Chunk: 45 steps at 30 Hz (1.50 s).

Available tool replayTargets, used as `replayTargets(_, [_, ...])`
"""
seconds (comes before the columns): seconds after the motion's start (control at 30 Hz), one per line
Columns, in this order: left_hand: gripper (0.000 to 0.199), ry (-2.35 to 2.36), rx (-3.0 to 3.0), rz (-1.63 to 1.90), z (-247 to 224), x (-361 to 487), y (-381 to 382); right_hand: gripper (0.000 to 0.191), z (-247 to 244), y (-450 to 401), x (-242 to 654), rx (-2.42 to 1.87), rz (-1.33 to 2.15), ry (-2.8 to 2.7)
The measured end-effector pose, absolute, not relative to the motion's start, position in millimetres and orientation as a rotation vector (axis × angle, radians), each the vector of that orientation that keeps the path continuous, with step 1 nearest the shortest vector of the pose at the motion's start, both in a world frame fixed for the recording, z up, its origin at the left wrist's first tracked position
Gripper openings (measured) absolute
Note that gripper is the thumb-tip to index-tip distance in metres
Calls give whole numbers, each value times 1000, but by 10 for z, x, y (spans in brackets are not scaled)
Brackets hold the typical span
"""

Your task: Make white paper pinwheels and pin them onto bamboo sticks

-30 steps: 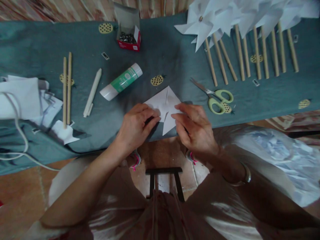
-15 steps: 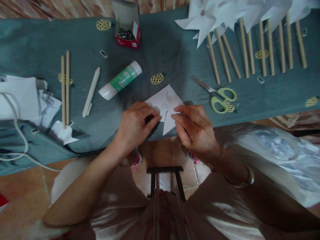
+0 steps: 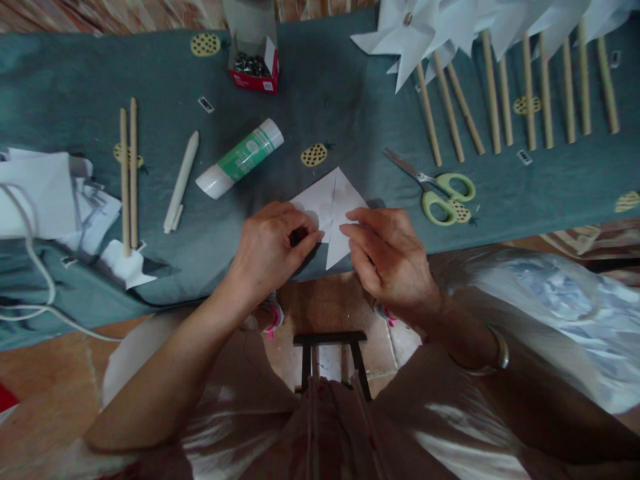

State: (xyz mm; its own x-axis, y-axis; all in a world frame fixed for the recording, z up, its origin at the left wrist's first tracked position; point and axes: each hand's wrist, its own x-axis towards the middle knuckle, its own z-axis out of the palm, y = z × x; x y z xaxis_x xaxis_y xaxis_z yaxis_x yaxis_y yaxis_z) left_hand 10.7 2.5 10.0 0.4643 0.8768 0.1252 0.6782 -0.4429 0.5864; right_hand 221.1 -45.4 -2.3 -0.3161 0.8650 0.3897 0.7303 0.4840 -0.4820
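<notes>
A white paper square (image 3: 334, 197), cut in from its corners with flaps bent over, lies near the front edge of the cloth-covered table. My left hand (image 3: 273, 247) pinches its left side between thumb and curled fingers. On the other side, my right hand (image 3: 390, 250) has its thumb and index finger closed on a right-hand flap. The paper under the fingertips is hidden. To the right rest scissors (image 3: 425, 180) with green handles. Behind the paper to the left lies a glue stick (image 3: 243, 159) with a green label.
A white pen (image 3: 181, 181) and two wooden sticks (image 3: 133, 173) lie left, near paper scraps (image 3: 100, 220) and a white cable (image 3: 37, 267). An open red box (image 3: 255, 81) of small metal pieces stands at the back. Several paper pinwheels (image 3: 407, 33) on sticks fill the back right.
The curved flap near the middle of the paper now lies flatter against it. Both hands have hardly moved, and the view has shifted slightly.
</notes>
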Motion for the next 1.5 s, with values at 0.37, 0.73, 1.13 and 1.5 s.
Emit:
replayTargets(0.37, [13, 1304, 2260, 574, 118, 113, 31, 26, -20, -446, 2175, -1303, 329, -2111])
replayTargets(0.73, [16, 1331, 2234, 537, 126, 121, 31, 30, -37, -403, 2146, -1291, 273, -2211])
replayTargets(1.13, [16, 1310, 2260, 587, 108, 103, 13, 33, -92, -374, 2073, -1345, 190, -2216])
replayTargets(1.5, [19, 1127, 2464, 744, 90, 105, -78, 30, -158, -331, 2016, -1271, 174, -2172])
